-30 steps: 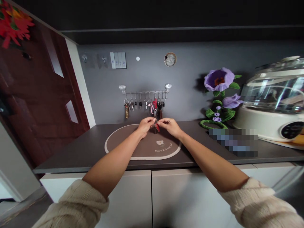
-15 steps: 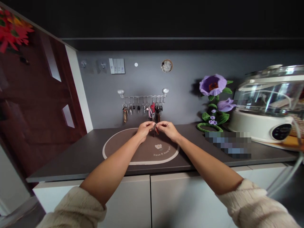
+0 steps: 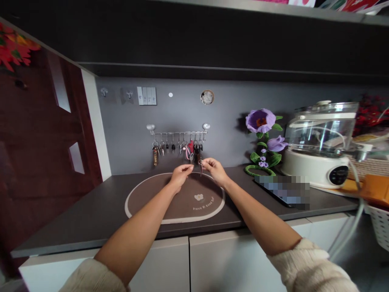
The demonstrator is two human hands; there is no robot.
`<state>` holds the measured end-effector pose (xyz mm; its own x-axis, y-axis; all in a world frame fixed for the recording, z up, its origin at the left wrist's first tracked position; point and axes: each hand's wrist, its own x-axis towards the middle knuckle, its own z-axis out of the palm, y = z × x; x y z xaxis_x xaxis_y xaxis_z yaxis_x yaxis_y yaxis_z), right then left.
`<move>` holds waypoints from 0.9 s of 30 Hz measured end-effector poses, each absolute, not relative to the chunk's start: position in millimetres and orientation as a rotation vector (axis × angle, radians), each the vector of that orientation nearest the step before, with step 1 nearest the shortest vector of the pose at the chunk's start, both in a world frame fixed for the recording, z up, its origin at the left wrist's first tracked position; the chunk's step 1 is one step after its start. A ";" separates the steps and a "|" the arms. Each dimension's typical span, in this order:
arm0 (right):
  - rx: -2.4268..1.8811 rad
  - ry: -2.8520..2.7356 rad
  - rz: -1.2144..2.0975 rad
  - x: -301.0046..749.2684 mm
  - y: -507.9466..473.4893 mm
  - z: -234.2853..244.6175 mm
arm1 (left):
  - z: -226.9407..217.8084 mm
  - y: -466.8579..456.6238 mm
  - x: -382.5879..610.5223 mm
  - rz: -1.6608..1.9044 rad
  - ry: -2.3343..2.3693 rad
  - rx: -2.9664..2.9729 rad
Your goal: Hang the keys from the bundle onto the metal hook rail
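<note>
My right hand [image 3: 213,169] pinches a small key ring with a thin key [image 3: 201,165] that hangs from its fingertips, just below the metal hook rail [image 3: 179,132] on the grey wall. My left hand [image 3: 180,175] hovers a short way to the left of the key, fingers curled loosely and apart from it, holding nothing that I can see. Both hands are above the far edge of the brown oval mat [image 3: 175,198] on the dark counter [image 3: 91,215]. Several keys and fobs [image 3: 179,147] hang from the rail.
A purple fabric flower [image 3: 263,136] stands right of the mat, then a white appliance with a clear lid [image 3: 320,144]. A dark red door [image 3: 42,150] is at the left. White cabinet doors [image 3: 212,263] are below the counter. A white basket [image 3: 379,223] is at the far right.
My left hand has let go of the key and drawn slightly left; the right hand keeps it. The red tag seen earlier is no longer visible. The view has tilted up and pulled back.
</note>
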<state>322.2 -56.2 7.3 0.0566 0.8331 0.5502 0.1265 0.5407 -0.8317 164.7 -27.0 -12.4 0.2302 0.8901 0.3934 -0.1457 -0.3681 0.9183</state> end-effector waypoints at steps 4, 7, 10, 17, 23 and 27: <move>-0.887 -1.400 0.645 327.5 -55.3 18.9 | -13.0 -29.5 164.7 1.343 0.796 1.621; -0.898 -1.355 0.634 330.8 -51.0 36.7 | -14.8 -29.6 164.6 1.344 0.832 1.682; -0.928 -1.252 0.638 334.0 -40.9 59.4 | -16.9 -28.2 164.1 1.355 0.870 1.705; -1.039 -1.076 0.623 341.5 -4.4 95.6 | -18.1 -27.3 164.7 1.342 0.913 1.694; -1.135 -1.021 0.577 340.2 16.1 102.2 | -19.0 -25.5 166.3 1.331 0.925 1.679; -1.149 -0.998 0.584 340.6 24.0 101.8 | -19.7 -24.6 166.3 1.338 0.925 1.663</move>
